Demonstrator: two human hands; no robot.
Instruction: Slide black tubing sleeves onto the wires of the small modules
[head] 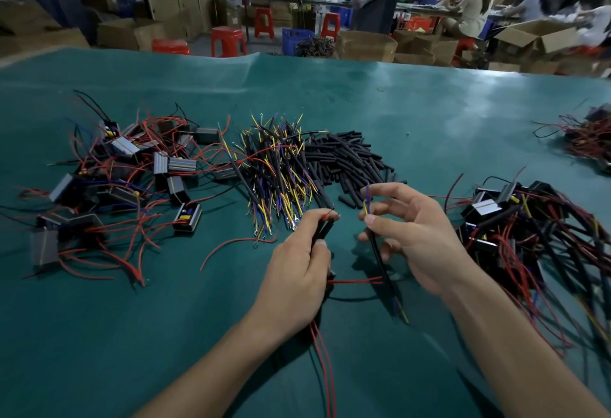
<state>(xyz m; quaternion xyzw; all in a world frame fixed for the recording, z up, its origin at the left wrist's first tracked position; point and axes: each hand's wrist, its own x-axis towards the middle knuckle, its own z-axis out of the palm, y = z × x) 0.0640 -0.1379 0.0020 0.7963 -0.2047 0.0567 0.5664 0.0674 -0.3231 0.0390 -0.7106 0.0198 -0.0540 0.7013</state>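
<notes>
Busy workshop behind, green table (429, 113) in front. Your left hand (297, 272) at 6 o'clock, fingers curled round black sleeves (322, 229) and red wires (355, 282). Your right hand (416, 239) just beside at 3 o'clock, pinching sleeved wire (380, 259), yellow and purple tips poking out. Loose sleeve pile (350, 159) at 12. Bare modules (175, 164) at 10, finished heap (515, 219) at 3.
</notes>
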